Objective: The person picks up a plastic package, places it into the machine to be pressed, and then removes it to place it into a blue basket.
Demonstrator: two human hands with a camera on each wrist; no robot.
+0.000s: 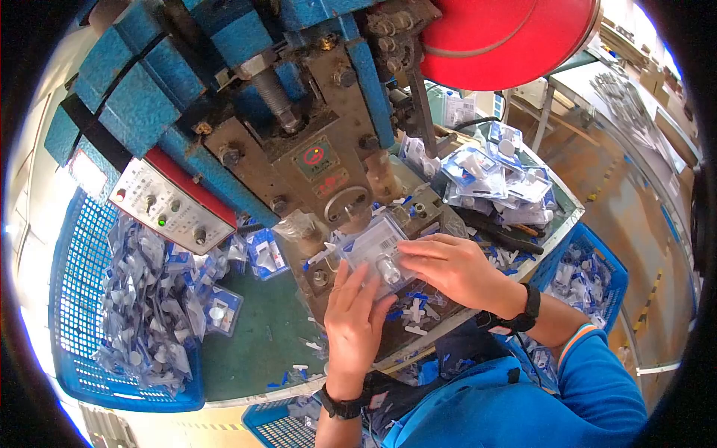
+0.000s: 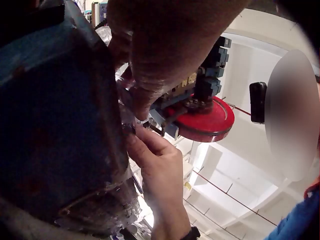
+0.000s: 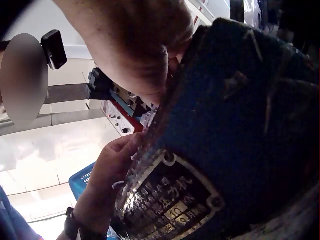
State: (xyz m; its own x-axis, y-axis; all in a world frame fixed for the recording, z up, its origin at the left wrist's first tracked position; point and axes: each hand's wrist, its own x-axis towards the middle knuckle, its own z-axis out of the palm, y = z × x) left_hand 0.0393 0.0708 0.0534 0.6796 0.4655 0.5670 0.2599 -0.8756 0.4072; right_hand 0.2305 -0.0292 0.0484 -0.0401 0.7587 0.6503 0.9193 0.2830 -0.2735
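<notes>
A clear blister pack (image 1: pixel 371 237) with a printed barcode card lies tilted on the press's die area, under the ram. My left hand (image 1: pixel 352 321) rests straight fingers on its lower left part, thumb spread toward its near edge. From the right, my right hand (image 1: pixel 467 272) grips the pack's right edge, index finger on top. The right thumb is hidden in the head view; in the left wrist view the right hand (image 2: pixel 160 160) pinches near the machine's edge. The left hand (image 3: pixel 115 162) shows beyond the blue machine body in the right wrist view.
The blue press (image 1: pixel 299 149) with its red wheel (image 1: pixel 508 37) looms over the hands. A control box (image 1: pixel 172 205) is at left. Blue baskets (image 1: pixel 78 299) of packs flank the green table (image 1: pixel 254 336). More packs (image 1: pixel 478 175) pile at right; small white-and-blue pieces (image 1: pixel 418 313) lie scattered.
</notes>
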